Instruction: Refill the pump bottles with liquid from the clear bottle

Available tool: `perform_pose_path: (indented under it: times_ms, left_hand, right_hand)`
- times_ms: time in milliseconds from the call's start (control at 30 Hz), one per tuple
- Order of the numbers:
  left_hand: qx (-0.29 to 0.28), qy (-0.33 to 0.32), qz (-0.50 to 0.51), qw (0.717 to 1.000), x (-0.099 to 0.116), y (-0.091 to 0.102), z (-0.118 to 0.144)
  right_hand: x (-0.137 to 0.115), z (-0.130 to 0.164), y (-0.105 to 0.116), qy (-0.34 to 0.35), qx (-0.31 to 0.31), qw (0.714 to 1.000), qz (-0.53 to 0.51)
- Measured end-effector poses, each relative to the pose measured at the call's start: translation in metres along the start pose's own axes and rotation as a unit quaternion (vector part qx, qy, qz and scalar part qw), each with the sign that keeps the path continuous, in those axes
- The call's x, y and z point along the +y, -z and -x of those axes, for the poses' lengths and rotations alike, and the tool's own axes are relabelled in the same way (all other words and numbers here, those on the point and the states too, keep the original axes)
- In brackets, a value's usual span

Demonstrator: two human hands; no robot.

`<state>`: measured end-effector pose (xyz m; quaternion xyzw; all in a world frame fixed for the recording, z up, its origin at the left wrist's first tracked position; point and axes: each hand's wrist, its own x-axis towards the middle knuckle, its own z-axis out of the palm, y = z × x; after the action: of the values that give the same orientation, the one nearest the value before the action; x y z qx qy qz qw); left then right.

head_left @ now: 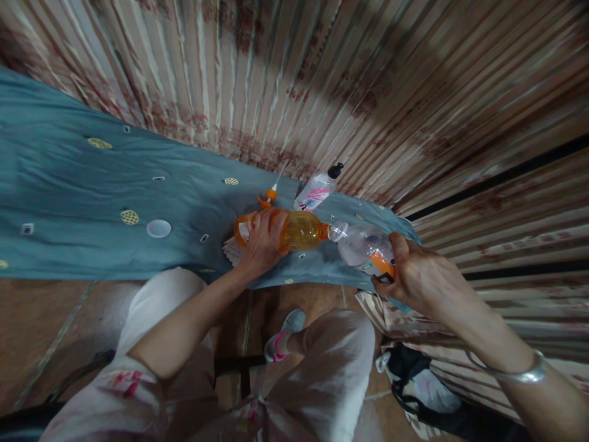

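Observation:
My left hand [262, 239] grips an orange bottle [301, 231] of amber liquid, held on its side over the blue cloth [69, 202]. Its open mouth meets the mouth of a clear plastic bottle [361, 244], also tilted, which my right hand [416, 276] holds by its base near an orange label. An orange pump head [271, 195] with its white tube lies on the cloth just behind the orange bottle.
A clear bottle with a black cap and pink label [317, 189] lies by the striped curtain [368, 80]. A white round lid [159, 228] rests on the cloth at left. Below are my white-trousered legs, a grey shoe [285, 331] and a dark bag [414, 380].

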<state>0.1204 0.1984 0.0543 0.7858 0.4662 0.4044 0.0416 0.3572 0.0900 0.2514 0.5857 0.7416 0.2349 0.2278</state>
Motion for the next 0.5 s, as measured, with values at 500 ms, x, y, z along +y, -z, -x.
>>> perform_pose_path:
  times_ms: [500]
  left_hand:
    - [0.01,-0.007,-0.013,1.0,-0.0005,-0.0014,0.0006]
  right_hand:
    - [-0.0006,-0.0004,0.0008,0.006,-0.004,1.0,0.003]
